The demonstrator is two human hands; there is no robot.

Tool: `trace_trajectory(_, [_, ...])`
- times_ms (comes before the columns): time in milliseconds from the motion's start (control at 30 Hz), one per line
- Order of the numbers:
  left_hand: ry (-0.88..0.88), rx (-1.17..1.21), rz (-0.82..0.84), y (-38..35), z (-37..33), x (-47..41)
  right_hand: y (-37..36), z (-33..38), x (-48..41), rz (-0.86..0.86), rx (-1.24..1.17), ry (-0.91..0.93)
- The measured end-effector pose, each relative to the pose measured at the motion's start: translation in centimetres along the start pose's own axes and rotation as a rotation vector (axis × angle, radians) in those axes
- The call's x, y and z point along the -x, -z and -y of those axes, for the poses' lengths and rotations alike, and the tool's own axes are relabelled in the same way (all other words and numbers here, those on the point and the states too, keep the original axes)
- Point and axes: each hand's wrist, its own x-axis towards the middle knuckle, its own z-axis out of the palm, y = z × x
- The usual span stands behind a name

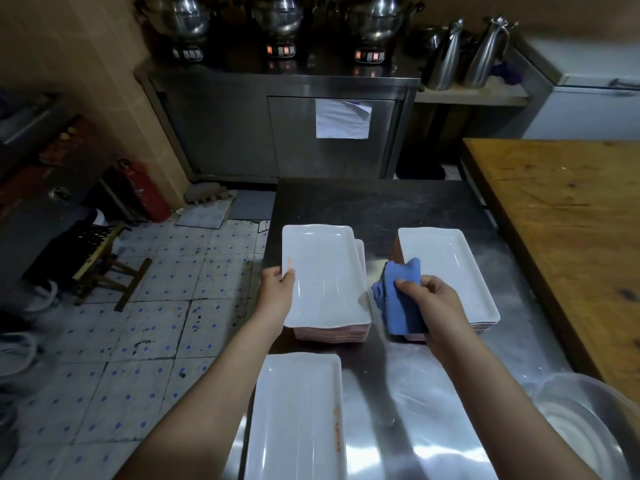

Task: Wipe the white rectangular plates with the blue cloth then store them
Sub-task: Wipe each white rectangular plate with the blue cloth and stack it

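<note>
Left hand (277,284) pinches the left edge of the top plate (323,275) on the left stack, long axis running 12 to 6. Right hand (434,299) grips the blue cloth (398,299) just at 3 o'clock of that plate, nearer for wiping.

We are in a big working kitchen, like the one in a restaurant.
We see three big shiny pots (278,19) on a steel cabinet (225,133), tall metal jugs (485,53) on a shelf, a steel table (433,393) with stacks of white plates (325,282), a worn tiled floor (138,323) and a red fire extinguisher (147,192).
</note>
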Motion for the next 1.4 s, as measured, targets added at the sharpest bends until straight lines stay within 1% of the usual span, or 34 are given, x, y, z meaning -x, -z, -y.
trace_trajectory(100, [0.0, 0.111, 0.069, 1.2, -0.5, 2.6, 0.0, 1.2, 1.7, 0.038, 0.037, 0.076])
trace_trajectory(233, [0.019, 0.247, 0.122, 2.9, -1.3, 6.4, -0.9, 2.4, 4.4, 0.103, 0.057, 0.124])
trace_trajectory(433, [0.121, 0.444, 0.196, 4.3, -1.2, 11.0, -4.7, 2.6, 9.3, 0.315, -0.053, 0.158])
trace_trajectory(500, [0.146, 0.453, 0.223, 4.7, -0.8, 12.3, -6.5, 1.6, 10.5, 0.385, -0.004, 0.161])
trace_trajectory(567, [0.173, 0.464, 0.247, 5.2, -0.2, 13.4, -7.7, 0.7, 11.9, 0.373, 0.233, 0.238])
trace_trajectory(600, [0.177, 0.46, 0.251, 5.4, 0.0, 13.7, -8.1, 0.2, 12.4, 0.321, 0.41, 0.329])
trace_trajectory(733, [0.223, 0.544, 0.271, 6.4, 0.3, 14.9, -7.8, -1.8, 13.6, 0.049, 1.048, 0.802])
trace_trajectory(767, [0.229, 0.549, 0.28, 6.7, 0.6, 15.2, -7.7, -2.4, 13.8, -0.017, 1.143, 0.926])
trace_trajectory(800, [0.23, 0.544, 0.292, 7.0, 0.8, 15.6, -7.7, -2.8, 14.1, -0.035, 1.199, 1.009])
trace_trajectory(833, [0.223, 0.535, 0.298, 7.3, 1.1, 16.1, -7.8, -3.1, 14.6, 0.0, 1.259, 1.064])
trace_trajectory(900, [0.196, 0.522, 0.281, 7.7, 1.7, 16.8, -8.0, -3.8, 16.0, 0.244, 1.417, 0.97])
trace_trajectory(933, [0.175, 0.504, 0.261, 7.9, 1.8, 17.2, -7.9, -4.4, 16.7, 0.341, 1.457, 0.907])
trace_trajectory(1033, [0.122, 0.426, 0.231, 8.4, 2.4, 18.3, -7.6, -5.3, 17.7, 0.421, 1.427, 0.87])
trace_trajectory(1100, [0.067, 0.371, 0.234, 8.7, 2.5, 19.4, -7.9, -4.9, 17.7, 0.423, 1.452, 0.898])
trace_trajectory(1200, [-0.044, 0.291, 0.231, 9.0, 2.4, 20.9, -8.8, -2.8, 16.1, 0.301, 1.513, 0.96])
trace_trajectory(1267, [-0.082, 0.275, 0.211, 9.0, 2.4, 21.4, -9.1, -1.2, 14.8, 0.224, 1.532, 0.941])
trace_trajectory(1333, [-0.097, 0.295, 0.182, 9.0, 2.4, 21.4, -8.6, -0.2, 13.7, 0.205, 1.597, 0.888])
trace_trajectory(1400, [-0.093, 0.321, 0.167, 9.3, 2.2, 21.2, -7.3, 0.3, 13.0, 0.162, 1.608, 0.85])
